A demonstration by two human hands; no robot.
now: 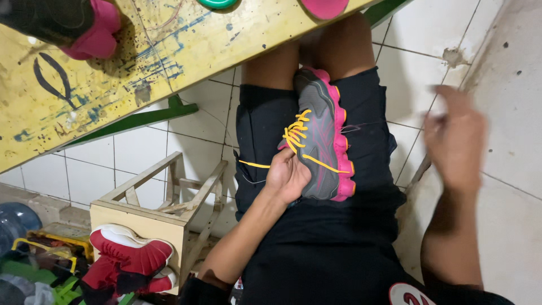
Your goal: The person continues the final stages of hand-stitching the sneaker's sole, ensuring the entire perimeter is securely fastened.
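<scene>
Counted: one grey sneaker [317,133] with pink sole and yellow laces [296,131], resting on the lap across black shorts [316,237]; two red shoes [131,251] stacked at lower left beside one open wooden crate [164,217]; one further pink-soled shoe [84,25] on the yellow table [113,85] at upper left, plus parts of two other items at the table's far edge, too cropped to identify. Left hand [288,175] closed around the heel end of the grey sneaker, fingers wrapped on its side, thumb against the upper. Right hand [454,138] raised off to the right, well apart from the sneaker, motion-blurred; whether open or pinching something cannot be told. Thin thread [372,125] faintly visible running from the sneaker toward the right. Surface: worn yellow tabletop, paint-stained and scratched, with a green edge beneath. Room: white tiled floor [141,147] with dark grout, bare concrete [508,85] at right, clutter in the lower left corner. Sneaker's long axis running roughly away from the body, toe end toward the knees and table, heel nearest the torso, sole facing the right, laces facing the left.
</scene>
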